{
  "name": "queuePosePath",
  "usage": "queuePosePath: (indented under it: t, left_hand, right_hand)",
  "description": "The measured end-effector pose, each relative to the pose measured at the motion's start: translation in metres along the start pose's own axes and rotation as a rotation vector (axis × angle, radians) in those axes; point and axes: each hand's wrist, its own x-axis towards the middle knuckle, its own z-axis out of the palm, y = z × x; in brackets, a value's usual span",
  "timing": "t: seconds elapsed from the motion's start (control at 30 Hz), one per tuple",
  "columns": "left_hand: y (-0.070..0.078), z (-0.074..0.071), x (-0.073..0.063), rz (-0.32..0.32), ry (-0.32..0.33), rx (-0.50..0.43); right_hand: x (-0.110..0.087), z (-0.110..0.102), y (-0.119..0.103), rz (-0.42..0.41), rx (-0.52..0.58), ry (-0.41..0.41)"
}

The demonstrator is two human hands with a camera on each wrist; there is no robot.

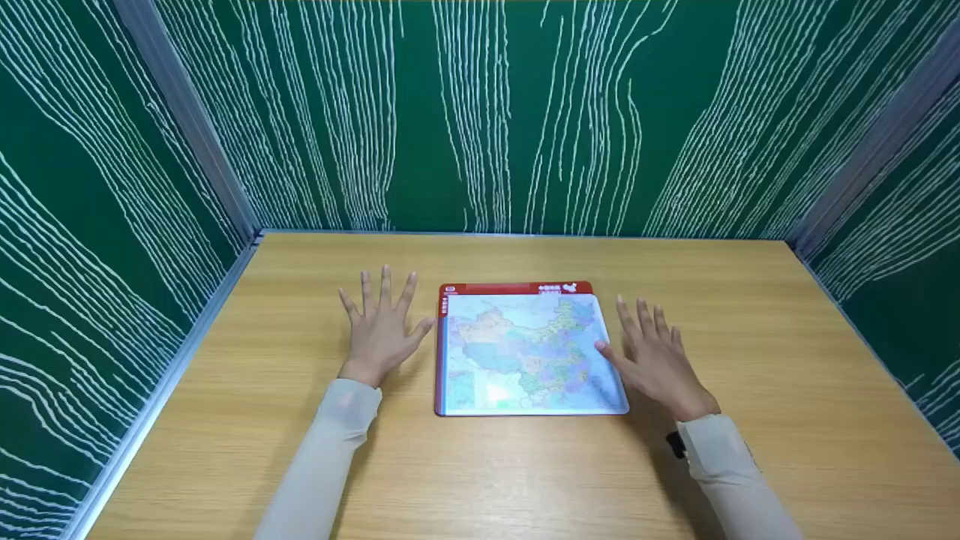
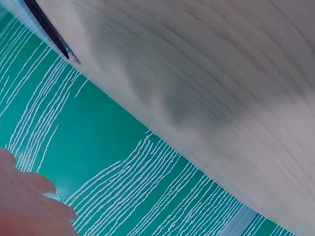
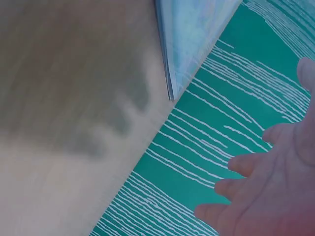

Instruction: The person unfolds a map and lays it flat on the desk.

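Note:
A flat map board [image 1: 517, 341] with rounded corners lies on the table, showing a pastel map of China on pale blue under a red top strip. To its left, my left hand [image 1: 382, 334] is spread palm down, with the thumb pointing toward the board's edge. My right hand [image 1: 656, 367] is at the board's right side, fingers extended, its thumb overlapping the map in the head view. Neither hand grips anything. Fingers of the left hand [image 2: 34, 204] show in the left wrist view. In the right wrist view, the right hand [image 3: 261, 182] appears beside the board's corner [image 3: 189, 44].
The wooden table [image 1: 510, 480] has a light grain. Green panels [image 1: 412, 112] with white wavy lines stand along its back and sides, joined by grey posts [image 1: 199, 112] at the corners. A dark object [image 1: 676, 445] shows at the right cuff.

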Motion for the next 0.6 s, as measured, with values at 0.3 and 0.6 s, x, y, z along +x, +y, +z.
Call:
queuePosePath:
  t: [0.3, 0.6]
  left_hand:
    - [-0.005, 0.005, 0.007, 0.034, -0.119, -0.005]
    - [-0.003, 0.011, 0.016, 0.089, -0.189, 0.0]
  right_hand:
    - [-0.01, 0.011, 0.001, -0.03, 0.023, -0.103]
    - [-0.025, 0.019, -0.011, -0.078, 0.043, -0.166]
